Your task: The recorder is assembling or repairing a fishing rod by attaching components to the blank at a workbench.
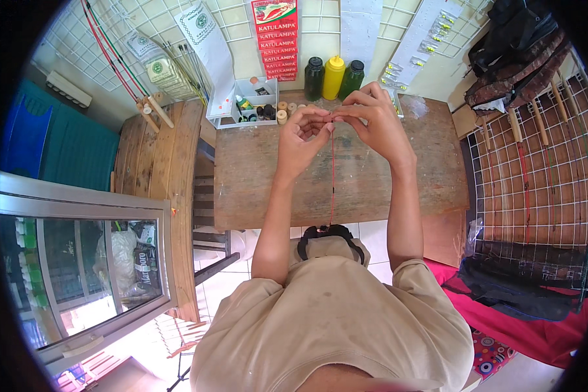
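A thin red rod [333,166] with dark bands along it runs from my lap up to my fingertips, over the near part of the wooden table [268,183]. My left hand [305,136] is closed in a pinch at the rod's upper end. Right beside it, my right hand [375,124] pinches at the same tip, thumb and forefinger together. Whatever fine detail lies between the fingertips is too small to make out. The rod's lower end meets a black strap-like thing [323,230] on my lap.
Behind my hands stand two dark bottles [313,78] and a yellow squeeze bottle [334,77]. A white compartment tray [245,121] and several wooden spools [282,116] sit at the back left. Rods with wooden handles [515,124] hang on the right rack. A glass cabinet [88,261] is at left.
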`<state>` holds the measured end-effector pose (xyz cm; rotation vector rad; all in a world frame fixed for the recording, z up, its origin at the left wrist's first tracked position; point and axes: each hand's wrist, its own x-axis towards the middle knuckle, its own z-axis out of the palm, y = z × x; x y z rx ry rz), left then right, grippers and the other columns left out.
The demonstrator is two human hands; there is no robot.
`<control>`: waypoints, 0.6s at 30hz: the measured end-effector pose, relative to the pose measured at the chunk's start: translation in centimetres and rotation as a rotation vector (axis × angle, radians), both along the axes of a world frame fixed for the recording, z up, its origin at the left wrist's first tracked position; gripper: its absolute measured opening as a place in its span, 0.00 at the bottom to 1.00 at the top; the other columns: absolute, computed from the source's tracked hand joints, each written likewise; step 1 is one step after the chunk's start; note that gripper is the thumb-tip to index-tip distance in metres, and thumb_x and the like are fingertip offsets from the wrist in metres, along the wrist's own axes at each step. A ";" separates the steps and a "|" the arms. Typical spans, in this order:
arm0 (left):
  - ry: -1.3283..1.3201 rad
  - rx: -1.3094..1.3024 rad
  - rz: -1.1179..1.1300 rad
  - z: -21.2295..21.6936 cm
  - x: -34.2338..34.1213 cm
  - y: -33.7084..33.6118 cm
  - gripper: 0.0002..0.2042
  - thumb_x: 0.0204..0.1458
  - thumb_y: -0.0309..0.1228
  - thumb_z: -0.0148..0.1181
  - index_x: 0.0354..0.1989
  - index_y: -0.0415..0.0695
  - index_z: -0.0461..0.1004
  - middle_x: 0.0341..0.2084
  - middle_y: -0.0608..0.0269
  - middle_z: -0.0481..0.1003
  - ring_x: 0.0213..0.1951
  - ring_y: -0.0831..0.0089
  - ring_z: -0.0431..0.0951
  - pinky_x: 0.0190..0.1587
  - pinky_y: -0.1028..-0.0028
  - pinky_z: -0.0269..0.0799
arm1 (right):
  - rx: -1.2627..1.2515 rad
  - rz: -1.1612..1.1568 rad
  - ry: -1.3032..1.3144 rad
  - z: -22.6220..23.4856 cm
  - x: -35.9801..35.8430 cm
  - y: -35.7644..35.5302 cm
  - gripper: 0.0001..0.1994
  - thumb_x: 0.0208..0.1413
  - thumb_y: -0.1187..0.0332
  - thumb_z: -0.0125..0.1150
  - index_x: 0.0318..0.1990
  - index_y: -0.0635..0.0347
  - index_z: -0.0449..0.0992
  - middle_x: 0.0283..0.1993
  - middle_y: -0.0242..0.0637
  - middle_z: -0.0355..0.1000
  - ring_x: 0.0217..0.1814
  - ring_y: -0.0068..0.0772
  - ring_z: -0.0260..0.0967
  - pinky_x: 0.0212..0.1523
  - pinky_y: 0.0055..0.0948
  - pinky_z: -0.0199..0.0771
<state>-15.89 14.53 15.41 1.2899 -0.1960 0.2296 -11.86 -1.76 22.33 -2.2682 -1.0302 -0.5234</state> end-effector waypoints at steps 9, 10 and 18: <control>0.057 -0.050 -0.026 -0.4 0.0 -0.3 0.13 0.48 0.20 0.61 0.41 0.40 0.68 0.38 0.61 0.74 0.38 0.75 0.76 0.40 0.79 0.72 | -0.009 0.005 0.029 -0.1 -0.1 -0.3 0.06 0.41 0.74 0.63 0.30 0.53 0.80 0.32 0.26 0.71 0.40 0.34 0.61 0.43 0.32 0.61; 0.057 -0.049 -0.027 -0.4 0.0 -0.3 0.13 0.48 0.20 0.61 0.41 0.40 0.68 0.38 0.61 0.74 0.38 0.75 0.76 0.40 0.79 0.72 | -0.010 0.003 0.032 -0.1 -0.2 -0.3 0.06 0.41 0.74 0.64 0.30 0.53 0.80 0.32 0.26 0.71 0.40 0.34 0.61 0.44 0.32 0.62; -0.036 -0.022 0.031 0.4 -0.2 -1.1 0.12 0.48 0.20 0.62 0.40 0.40 0.69 0.32 0.61 0.76 0.36 0.79 0.76 0.37 0.81 0.70 | -0.005 -0.014 0.005 -0.4 -0.2 -0.6 0.07 0.40 0.72 0.65 0.30 0.53 0.81 0.32 0.26 0.71 0.41 0.34 0.61 0.44 0.32 0.62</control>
